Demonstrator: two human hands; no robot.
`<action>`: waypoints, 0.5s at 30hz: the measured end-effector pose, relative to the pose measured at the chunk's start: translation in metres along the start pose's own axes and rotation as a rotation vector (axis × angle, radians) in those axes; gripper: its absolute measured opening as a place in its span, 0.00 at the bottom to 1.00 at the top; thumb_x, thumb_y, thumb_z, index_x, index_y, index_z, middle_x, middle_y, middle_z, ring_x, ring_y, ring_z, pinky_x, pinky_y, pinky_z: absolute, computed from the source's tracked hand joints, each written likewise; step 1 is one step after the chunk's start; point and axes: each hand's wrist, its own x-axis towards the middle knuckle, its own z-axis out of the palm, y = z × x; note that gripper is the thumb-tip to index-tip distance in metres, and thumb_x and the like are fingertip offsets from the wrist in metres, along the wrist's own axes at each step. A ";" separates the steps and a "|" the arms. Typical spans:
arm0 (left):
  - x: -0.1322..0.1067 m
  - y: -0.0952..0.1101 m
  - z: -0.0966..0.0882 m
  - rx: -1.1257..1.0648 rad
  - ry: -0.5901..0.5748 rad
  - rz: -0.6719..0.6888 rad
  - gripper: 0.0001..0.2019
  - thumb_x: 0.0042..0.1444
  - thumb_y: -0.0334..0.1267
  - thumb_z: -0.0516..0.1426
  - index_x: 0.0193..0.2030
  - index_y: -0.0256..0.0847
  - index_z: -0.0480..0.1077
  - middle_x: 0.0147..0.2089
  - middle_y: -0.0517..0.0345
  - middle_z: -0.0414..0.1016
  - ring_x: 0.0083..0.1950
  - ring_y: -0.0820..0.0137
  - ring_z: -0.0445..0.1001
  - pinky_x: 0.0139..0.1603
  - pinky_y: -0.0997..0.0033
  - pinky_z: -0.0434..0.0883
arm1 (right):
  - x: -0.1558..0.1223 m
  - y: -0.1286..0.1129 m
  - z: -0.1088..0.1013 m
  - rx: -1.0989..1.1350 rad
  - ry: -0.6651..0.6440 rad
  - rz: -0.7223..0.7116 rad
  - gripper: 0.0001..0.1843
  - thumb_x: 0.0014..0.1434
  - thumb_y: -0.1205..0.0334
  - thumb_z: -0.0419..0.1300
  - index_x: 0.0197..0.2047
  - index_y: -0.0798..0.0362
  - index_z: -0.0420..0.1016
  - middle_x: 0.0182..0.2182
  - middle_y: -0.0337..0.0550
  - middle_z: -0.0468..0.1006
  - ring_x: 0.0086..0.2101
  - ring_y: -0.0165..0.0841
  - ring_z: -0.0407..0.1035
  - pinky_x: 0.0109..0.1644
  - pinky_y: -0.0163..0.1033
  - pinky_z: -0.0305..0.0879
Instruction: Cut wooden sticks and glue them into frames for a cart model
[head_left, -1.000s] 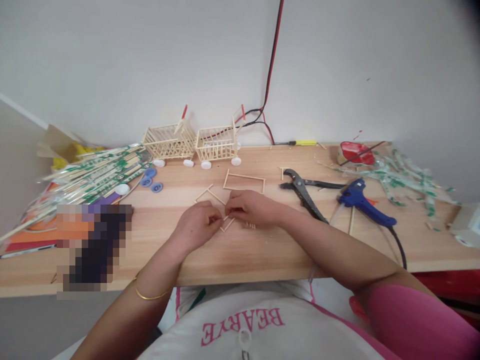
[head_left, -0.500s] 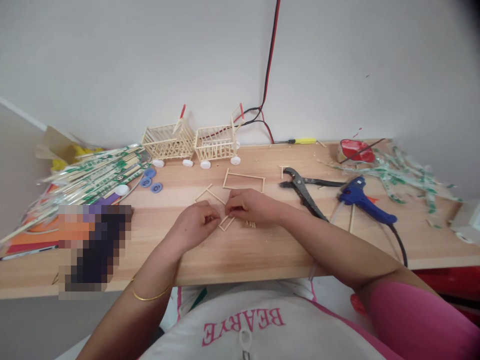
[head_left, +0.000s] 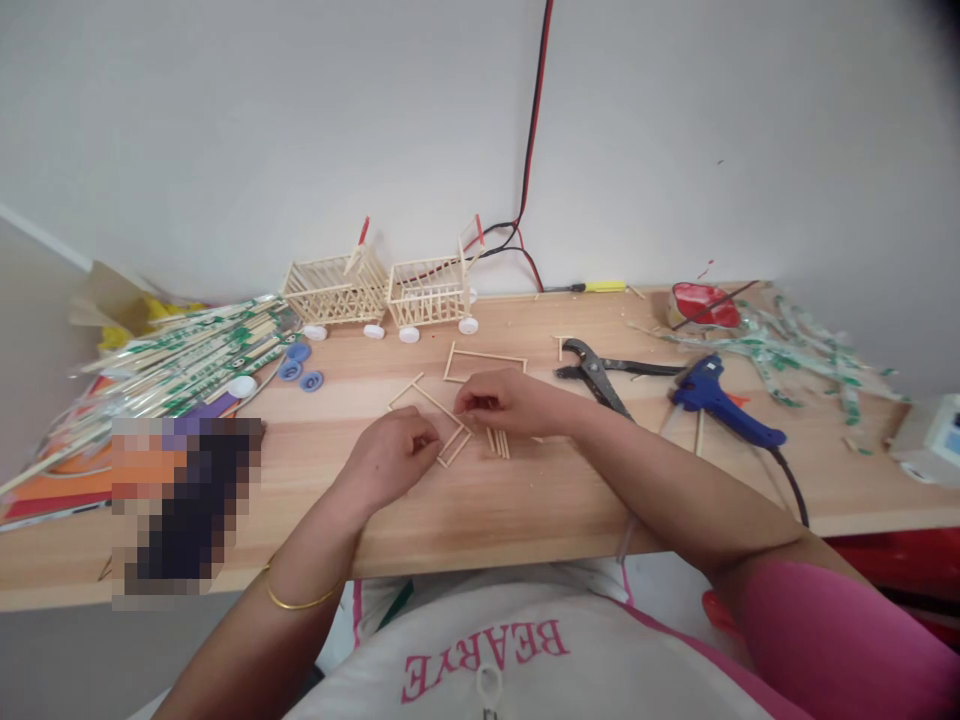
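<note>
A small rectangular frame of thin wooden sticks (head_left: 437, 404) lies on the table between my hands, a short stick set across its near right end. My left hand (head_left: 394, 452) rests over the frame's left side, fingers curled and thumb against the forefinger. Whatever lies in that pinch is hidden. At the frame's right side, my right hand (head_left: 504, 402) has bent fingers drawn together close to the long stick; I cannot make out anything in them. Several short sticks (head_left: 498, 442) lie side by side below this hand. Beyond it is a second stick frame (head_left: 491, 354), partly covered.
Two miniature stick shopping carts (head_left: 334, 290) stand by the wall. Blue caps (head_left: 298, 352) and wrapped chopsticks (head_left: 195, 350) lie left, near a blurred dark object (head_left: 191, 510). To the right are pliers (head_left: 592, 370), a blue glue gun (head_left: 724, 405), a red container (head_left: 705, 305) and torn wrappers (head_left: 787, 350).
My right hand has drawn slightly up off the frame's near right end, so that corner and the short sticks show more. The left hand has barely moved; the view shifted a little.
</note>
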 end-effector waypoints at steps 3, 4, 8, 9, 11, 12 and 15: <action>0.001 0.002 0.001 -0.010 0.063 -0.019 0.10 0.54 0.36 0.52 0.26 0.39 0.71 0.27 0.60 0.65 0.29 0.73 0.65 0.31 0.74 0.60 | -0.006 -0.005 -0.014 -0.101 0.041 0.048 0.09 0.55 0.69 0.54 0.38 0.54 0.74 0.35 0.42 0.76 0.35 0.30 0.68 0.39 0.34 0.60; 0.001 0.002 0.001 -0.005 0.085 -0.017 0.10 0.54 0.37 0.52 0.27 0.39 0.72 0.27 0.59 0.65 0.30 0.73 0.65 0.32 0.74 0.60 | -0.009 -0.007 -0.017 -0.148 0.048 0.079 0.09 0.55 0.69 0.54 0.38 0.55 0.74 0.35 0.42 0.77 0.35 0.31 0.68 0.39 0.34 0.60; 0.002 0.007 0.005 0.058 0.105 0.015 0.09 0.55 0.39 0.53 0.29 0.40 0.72 0.28 0.58 0.66 0.33 0.71 0.66 0.33 0.73 0.61 | -0.024 -0.010 -0.026 -0.276 0.015 0.156 0.09 0.56 0.68 0.54 0.37 0.55 0.74 0.35 0.45 0.77 0.35 0.33 0.68 0.39 0.35 0.58; 0.002 0.008 0.006 0.077 0.097 0.021 0.09 0.55 0.39 0.53 0.28 0.40 0.72 0.28 0.58 0.66 0.33 0.71 0.66 0.33 0.72 0.61 | -0.027 -0.010 -0.027 -0.287 0.006 0.163 0.09 0.56 0.68 0.54 0.37 0.55 0.74 0.34 0.45 0.77 0.35 0.33 0.68 0.38 0.35 0.58; 0.003 0.010 0.009 0.110 0.085 0.032 0.10 0.55 0.39 0.53 0.27 0.40 0.71 0.28 0.58 0.66 0.33 0.70 0.66 0.33 0.72 0.61 | -0.032 -0.010 -0.024 -0.291 -0.008 0.176 0.08 0.56 0.68 0.53 0.35 0.55 0.74 0.34 0.45 0.77 0.33 0.33 0.67 0.37 0.35 0.58; 0.003 0.011 0.010 0.122 0.083 0.040 0.10 0.55 0.39 0.53 0.26 0.40 0.71 0.28 0.57 0.66 0.33 0.70 0.66 0.33 0.72 0.61 | -0.033 -0.009 -0.022 -0.285 -0.010 0.179 0.08 0.56 0.68 0.53 0.35 0.55 0.74 0.33 0.45 0.77 0.33 0.32 0.67 0.37 0.34 0.58; 0.003 0.011 0.013 0.135 0.098 0.053 0.10 0.55 0.38 0.53 0.25 0.39 0.70 0.28 0.57 0.67 0.33 0.70 0.66 0.34 0.72 0.61 | -0.030 -0.007 -0.012 -0.253 0.001 0.155 0.08 0.56 0.69 0.53 0.35 0.55 0.74 0.33 0.45 0.77 0.33 0.32 0.67 0.37 0.34 0.58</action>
